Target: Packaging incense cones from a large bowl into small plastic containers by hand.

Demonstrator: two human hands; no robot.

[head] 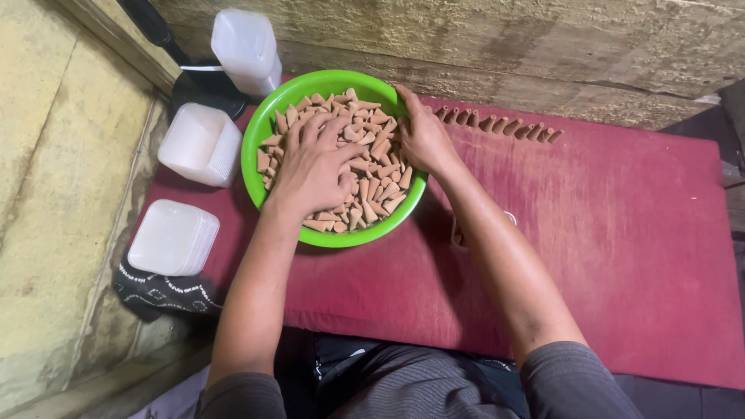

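Round green plastic bowl (257,167) of tan clay cones (378,167), upper centre, set on dark red cloth mat (621,256). Left hand (314,167) spread flat on cones; right hand (423,140) loosely open at rim. Cone row (497,124) lined beneath rough stone wall (504,54); white lidded plastic containers (174,237) stacked left.

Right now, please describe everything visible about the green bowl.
The green bowl is round, bright green and looks like plastic. It sits upright on the red mat, near its far left corner. It is filled with small tan cones. The left hand lies flat on the cones; the right hand rests at the bowl's right rim.
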